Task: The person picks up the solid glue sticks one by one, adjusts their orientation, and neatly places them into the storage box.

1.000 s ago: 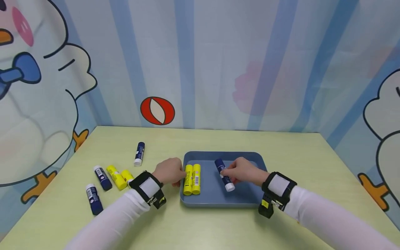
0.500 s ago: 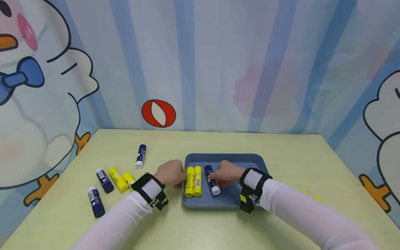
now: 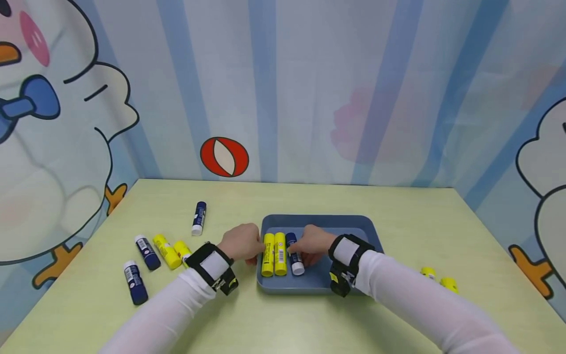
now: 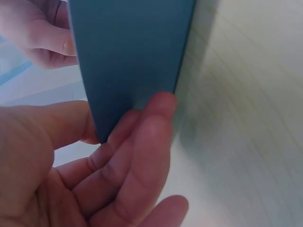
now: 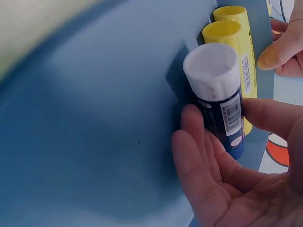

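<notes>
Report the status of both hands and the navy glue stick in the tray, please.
Left hand pinches left wall of tray. Right hand holds navy glue stick inside tray. Two yellow glue sticks close on its left, nothing else visibly in the way.

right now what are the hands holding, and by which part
The right hand holds the navy tube by the sides of its dark body; the left hand grips the blue-gray tray by its left wall.

From the head, we look forward and down across the counter (image 3: 283, 324) and the tray (image 3: 305, 289). Close by the left hand (image 3: 240, 242), we face the tray's outer wall (image 4: 132, 52); close by the right hand (image 3: 313, 241), we look inside it. The wrist views share tray and hands.
</notes>
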A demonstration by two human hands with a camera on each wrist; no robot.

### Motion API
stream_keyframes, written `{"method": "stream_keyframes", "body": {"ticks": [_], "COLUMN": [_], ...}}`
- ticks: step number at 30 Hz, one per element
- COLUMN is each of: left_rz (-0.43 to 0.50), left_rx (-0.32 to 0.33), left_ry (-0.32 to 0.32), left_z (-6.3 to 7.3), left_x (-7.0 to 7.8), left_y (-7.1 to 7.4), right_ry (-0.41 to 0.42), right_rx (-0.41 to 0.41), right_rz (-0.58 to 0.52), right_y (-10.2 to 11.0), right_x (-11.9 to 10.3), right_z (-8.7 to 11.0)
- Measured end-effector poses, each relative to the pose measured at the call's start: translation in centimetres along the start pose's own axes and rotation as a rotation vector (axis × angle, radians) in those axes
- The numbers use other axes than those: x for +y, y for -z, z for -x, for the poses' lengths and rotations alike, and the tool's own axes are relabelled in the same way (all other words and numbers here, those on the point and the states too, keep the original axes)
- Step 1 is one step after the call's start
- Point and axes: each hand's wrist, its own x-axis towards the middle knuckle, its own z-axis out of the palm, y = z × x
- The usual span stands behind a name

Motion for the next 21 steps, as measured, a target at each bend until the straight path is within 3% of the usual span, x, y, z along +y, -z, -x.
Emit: {"method": "stream_keyframes", "body": {"ticks": [21], "left_rz": [-0.004], "left_rx": [0.002], "left_ry": [0.007], "left_z": [0.24], "left_x": [0.19], "left_y": [0.06], "right_ry": [0.012], "right_rx": [-0.015], "right_rz": [0.013], "right_y": [-0.2], "right_x": [0.02], "right_z": [-0.48]}}
